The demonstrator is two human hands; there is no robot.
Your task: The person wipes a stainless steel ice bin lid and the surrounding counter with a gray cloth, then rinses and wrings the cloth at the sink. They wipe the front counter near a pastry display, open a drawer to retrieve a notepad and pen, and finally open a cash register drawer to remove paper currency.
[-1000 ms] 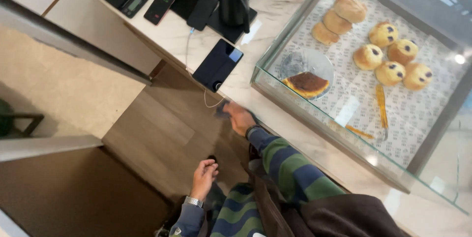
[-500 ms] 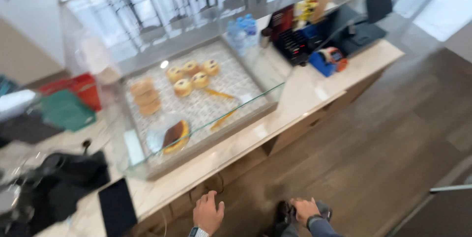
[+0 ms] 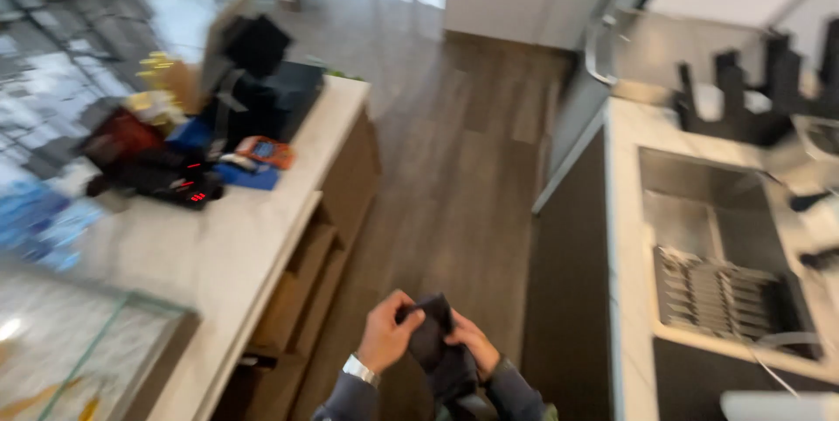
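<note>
Both hands (image 3: 428, 338) grip a black pouch (image 3: 440, 347) beside the sink (image 3: 690, 203).

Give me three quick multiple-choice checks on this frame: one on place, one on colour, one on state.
1. Where is the sink?
A. To the person's right
B. To the person's left
C. Behind the glass case

2. What colour is the item in the hands?
A. White
B. Black
C. Red

3. How is the item held?
A. Lying on the counter
B. In one hand only
C. Between both hands

Answers: 1 A, it sits in the right-hand counter. 2 B, it looks black. 3 C, the left hand and right hand both grip it.
</note>
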